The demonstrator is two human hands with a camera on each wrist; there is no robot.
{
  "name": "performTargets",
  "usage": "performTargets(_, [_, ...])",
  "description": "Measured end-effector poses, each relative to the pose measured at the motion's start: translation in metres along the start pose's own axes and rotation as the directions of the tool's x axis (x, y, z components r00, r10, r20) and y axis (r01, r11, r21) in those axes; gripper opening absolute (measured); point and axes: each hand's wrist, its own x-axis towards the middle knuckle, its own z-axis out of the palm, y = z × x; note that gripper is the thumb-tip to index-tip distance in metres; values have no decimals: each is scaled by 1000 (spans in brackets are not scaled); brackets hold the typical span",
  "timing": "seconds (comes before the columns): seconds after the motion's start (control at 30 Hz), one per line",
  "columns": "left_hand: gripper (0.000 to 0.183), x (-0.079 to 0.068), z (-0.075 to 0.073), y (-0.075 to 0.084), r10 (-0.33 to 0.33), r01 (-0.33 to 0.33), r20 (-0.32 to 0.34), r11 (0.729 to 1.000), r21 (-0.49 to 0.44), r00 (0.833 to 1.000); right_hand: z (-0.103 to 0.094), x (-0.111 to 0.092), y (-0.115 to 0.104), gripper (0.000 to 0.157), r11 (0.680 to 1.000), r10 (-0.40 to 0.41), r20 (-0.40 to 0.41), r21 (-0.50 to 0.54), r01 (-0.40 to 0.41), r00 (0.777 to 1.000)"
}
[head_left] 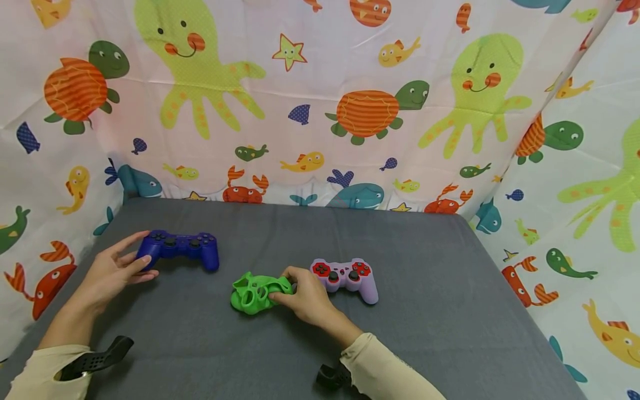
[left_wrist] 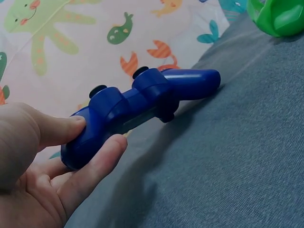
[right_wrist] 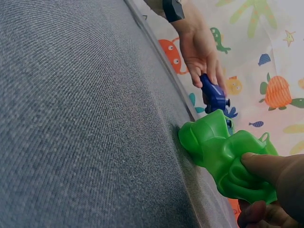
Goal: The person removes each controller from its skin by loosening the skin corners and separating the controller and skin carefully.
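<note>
You've got one kinda crumpled green rubbery skin (head_left: 250, 297) pinched between the fingers of your right hand (head_left: 307, 300), one blue gamepad (head_left: 182, 244) left of it, clamped by the fingers of your left hand (head_left: 112, 271), and one lilac-and-red gamepad (head_left: 345, 274) just right of it.

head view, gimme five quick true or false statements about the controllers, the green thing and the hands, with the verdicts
1. The left hand holds the blue controller. True.
2. The right hand grips the green piece. True.
3. In the head view, the green piece lies left of the blue controller. False: it lies to the right of it.
4. The lilac controller has red areas around its buttons. True.
5. Both thumbsticks on the lilac controller are white. False: both are black.
</note>
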Motion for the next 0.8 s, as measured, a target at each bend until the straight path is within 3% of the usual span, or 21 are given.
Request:
performTargets(0.1, [69,0,-3,0,-7,7,-10,1000,23,1000,0,0,-1,19,1000,-1,0,-1,1,1000])
performTargets(0.23, [67,-1,-4,1,-26,30,-24,985,171,999,0,1,-1,19,1000,-3,2,-4,3,1000])
performTargets(0.37, [62,0,-1,0,13,1,-39,938,347,999,-1,1,-1,20,1000,0,3,-2,0,1000])
performTargets(0.47, [59,1,1,-2,57,-23,-69,907,420,996,-1,1,-1,20,1000,4,3,-2,-3,1000])
performTargets(0.6, [59,2,3,-5,79,-26,-102,899,437,992,0,0,0,21,1000,1,3,0,-1,1000])
performTargets(0.8, [61,3,3,-8,74,-25,-99,904,426,992,0,0,0,22,1000,4,4,4,-4,1000])
